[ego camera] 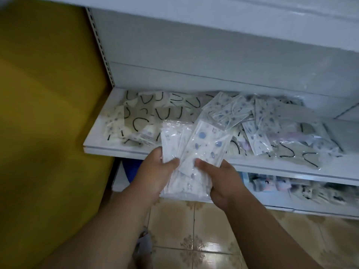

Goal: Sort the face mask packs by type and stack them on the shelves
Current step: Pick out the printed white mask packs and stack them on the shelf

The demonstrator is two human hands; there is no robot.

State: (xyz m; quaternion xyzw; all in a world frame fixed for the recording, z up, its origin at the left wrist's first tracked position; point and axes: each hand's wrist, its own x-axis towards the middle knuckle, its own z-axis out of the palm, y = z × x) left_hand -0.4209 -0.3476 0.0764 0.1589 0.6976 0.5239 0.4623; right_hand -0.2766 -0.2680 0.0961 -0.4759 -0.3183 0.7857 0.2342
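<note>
Both hands hold a bundle of clear-wrapped white mask packs with blue prints (196, 152) just in front of the white shelf (101, 148). My left hand (157, 171) grips the bundle's left side, thumb on top. My right hand (223, 181) grips its right side, thumb pressing the top pack. On the shelf's left lie cream packs with black ear loops (147, 107). A loose heap of blue-print packs (252, 117) covers the shelf's middle and right, mixed with more black-loop packs (303, 154).
A yellow wall (42, 113) stands close on the left. An upper shelf (252, 20) overhangs. A lower shelf (291, 189) carries other small packaged goods. Beige patterned floor tiles (194, 230) lie below my arms.
</note>
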